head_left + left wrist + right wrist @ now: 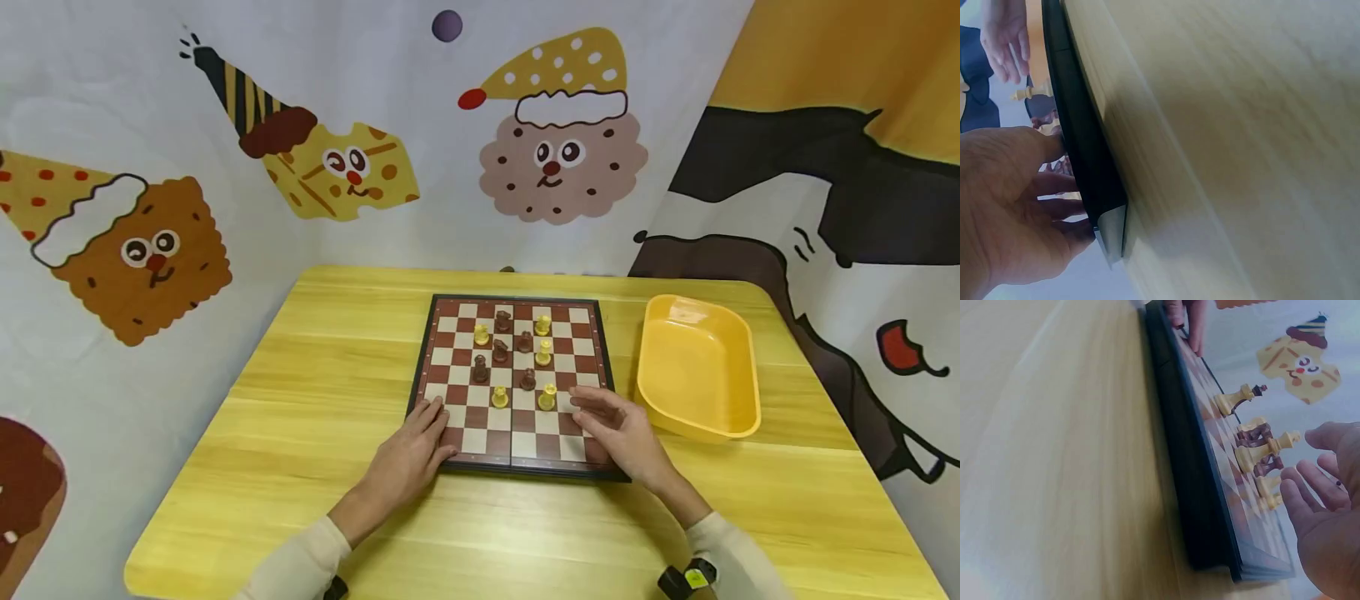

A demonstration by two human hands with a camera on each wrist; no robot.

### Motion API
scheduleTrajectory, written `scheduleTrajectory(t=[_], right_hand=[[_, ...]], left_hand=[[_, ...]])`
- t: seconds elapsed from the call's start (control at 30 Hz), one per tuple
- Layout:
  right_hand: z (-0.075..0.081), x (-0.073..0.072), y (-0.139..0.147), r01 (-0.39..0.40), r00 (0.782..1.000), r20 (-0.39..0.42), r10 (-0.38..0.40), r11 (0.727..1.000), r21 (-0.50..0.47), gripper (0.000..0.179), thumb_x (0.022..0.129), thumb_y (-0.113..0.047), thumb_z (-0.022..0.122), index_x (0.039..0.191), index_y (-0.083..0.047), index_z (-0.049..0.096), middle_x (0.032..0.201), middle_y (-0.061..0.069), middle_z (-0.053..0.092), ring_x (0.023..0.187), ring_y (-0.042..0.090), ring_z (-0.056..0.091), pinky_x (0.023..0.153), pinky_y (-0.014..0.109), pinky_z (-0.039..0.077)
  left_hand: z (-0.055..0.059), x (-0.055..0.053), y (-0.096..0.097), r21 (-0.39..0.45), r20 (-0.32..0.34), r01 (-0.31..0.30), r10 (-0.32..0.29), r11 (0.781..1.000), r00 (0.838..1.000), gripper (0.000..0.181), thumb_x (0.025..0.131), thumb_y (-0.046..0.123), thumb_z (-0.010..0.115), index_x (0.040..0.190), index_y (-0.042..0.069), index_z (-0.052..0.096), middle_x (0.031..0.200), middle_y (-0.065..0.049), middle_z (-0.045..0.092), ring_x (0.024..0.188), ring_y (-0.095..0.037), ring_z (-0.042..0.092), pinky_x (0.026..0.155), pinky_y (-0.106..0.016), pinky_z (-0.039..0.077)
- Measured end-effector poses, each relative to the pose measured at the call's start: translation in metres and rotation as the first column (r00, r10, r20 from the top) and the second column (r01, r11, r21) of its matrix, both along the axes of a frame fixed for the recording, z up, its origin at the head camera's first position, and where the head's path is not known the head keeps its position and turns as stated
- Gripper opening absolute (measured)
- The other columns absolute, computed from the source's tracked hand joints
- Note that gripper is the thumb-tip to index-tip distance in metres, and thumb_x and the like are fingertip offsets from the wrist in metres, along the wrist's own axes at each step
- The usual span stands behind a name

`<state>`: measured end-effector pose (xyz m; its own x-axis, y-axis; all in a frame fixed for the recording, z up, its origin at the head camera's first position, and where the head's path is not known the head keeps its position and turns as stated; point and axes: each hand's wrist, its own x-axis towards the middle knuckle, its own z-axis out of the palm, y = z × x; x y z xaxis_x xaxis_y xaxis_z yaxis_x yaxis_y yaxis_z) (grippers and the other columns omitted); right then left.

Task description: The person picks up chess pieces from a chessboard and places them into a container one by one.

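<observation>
A folding chessboard point(525, 447) with red-brown and cream squares lies open on the table. My left hand point(405, 454) rests on its front left corner, fingers over the surface and thumb along the near edge. Above the board's right front part hovers my right hand point(618, 432), fingers slightly bent and holding nothing. Closest to it stands a yellow chess piece point(547, 397); in the right wrist view this yellow piece point(1266, 453) is apart from the fingertips. Another yellow piece point(499, 397) stands left of the fold. Several dark brown pieces, among them a knight point(500, 351), stand farther back.
A yellow plastic tub point(756, 408) stands right of the board on the wood-grain table point(300, 400). Behind the table hangs a white cloth point(442, 242) printed with cartoon food. More yellow pieces, one of them point(481, 334) at the back left, stand among the brown ones.
</observation>
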<state>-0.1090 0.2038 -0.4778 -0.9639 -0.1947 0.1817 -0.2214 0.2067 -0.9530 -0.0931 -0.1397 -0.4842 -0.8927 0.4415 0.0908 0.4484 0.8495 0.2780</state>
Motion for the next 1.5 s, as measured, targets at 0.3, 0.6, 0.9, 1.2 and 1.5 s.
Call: scheduleTrajectory(t=[0.3, 0.6, 0.9, 1.2, 1.5], right_hand=[[-0.010, -0.024, -0.009, 0.047, 0.992, 0.120, -0.026, 0.983, -0.175, 0.045, 0.096, -0.006, 0.071, 0.137, 0.010, 0.057, 0.133, 0.027, 0.061, 0.118, 0.028, 0.065, 0.092, 0.027, 0.055], [-0.017, -0.034, -0.024, 0.060, 0.978, 0.207, -0.035, 0.991, -0.118, 0.041, 0.093, -0.008, 0.076, 0.130, 0.006, 0.066, 0.125, 0.020, 0.067, 0.108, 0.017, 0.065, 0.084, 0.023, 0.057], [-0.019, -0.036, -0.032, 0.099, 0.984, 0.141, -0.106, 0.994, 0.052, 0.032, 0.089, -0.017, 0.082, 0.117, -0.001, 0.076, 0.114, 0.011, 0.074, 0.111, 0.018, 0.064, 0.086, 0.018, 0.053], [-0.019, -0.035, -0.035, 0.127, 0.990, 0.055, -0.129, 0.991, 0.043, 0.025, 0.091, -0.003, 0.077, 0.114, 0.006, 0.075, 0.108, 0.015, 0.075, 0.102, 0.016, 0.068, 0.081, 0.016, 0.053], [-0.008, -0.037, -0.034, 0.203, 0.978, 0.044, -0.204, 0.979, 0.017, 0.028, 0.093, -0.016, 0.078, 0.115, 0.000, 0.077, 0.114, 0.011, 0.074, 0.097, 0.009, 0.068, 0.073, 0.017, 0.055]], left_hand=[[0.002, 0.000, 0.002, -0.006, -0.035, -0.008, 0.008, 1.000, 0.999, 0.057, 0.100, 0.034, 0.067, 0.139, -0.006, 0.058, 0.152, -0.022, 0.045, 0.142, -0.037, 0.040, 0.109, -0.047, 0.042], [0.003, 0.000, 0.000, 0.004, -0.033, -0.015, 0.015, 1.000, 0.999, 0.056, 0.098, 0.035, 0.069, 0.137, -0.005, 0.061, 0.150, -0.021, 0.048, 0.140, -0.037, 0.043, 0.106, -0.046, 0.045], [0.009, -0.003, 0.000, 0.044, 0.018, -0.037, 0.036, 0.998, 0.999, 0.056, 0.094, 0.036, 0.074, 0.133, -0.003, 0.065, 0.150, -0.019, 0.049, 0.139, -0.037, 0.044, 0.104, -0.051, 0.047], [0.009, -0.006, 0.000, 0.027, 0.017, -0.032, 0.032, 0.999, 0.999, 0.056, 0.093, 0.038, 0.075, 0.132, -0.002, 0.067, 0.149, -0.019, 0.050, 0.138, -0.037, 0.045, 0.102, -0.051, 0.048], [0.010, -0.004, 0.001, 0.033, 0.032, -0.045, 0.044, 0.998, 0.999, 0.056, 0.092, 0.038, 0.075, 0.130, -0.002, 0.068, 0.148, -0.019, 0.051, 0.138, -0.038, 0.045, 0.103, -0.052, 0.048]])
